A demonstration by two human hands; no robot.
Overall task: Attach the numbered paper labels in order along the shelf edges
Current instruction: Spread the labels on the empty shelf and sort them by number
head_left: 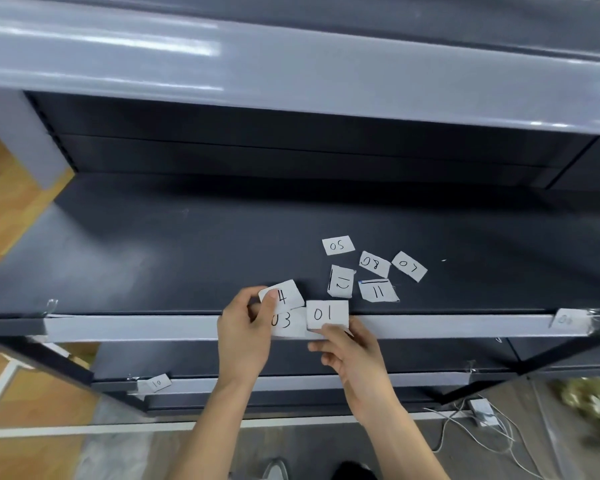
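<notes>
Label 01 (pixel 327 314) pinched in right hand (pixel 352 355); labels 04, 03 (pixel 284 308) clamped in left hand (pixel 245 336).

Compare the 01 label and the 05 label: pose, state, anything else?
The 01 label is pinched in the right hand, held up at the shelf's front edge; the 05 label lies loose on the dark shelf surface, untouched. 01 reads upright from the camera; 05 reads upside down. 01 looks larger in frame, though it is nearer the camera. Both are white paper slips with black handwritten numbers.
</notes>
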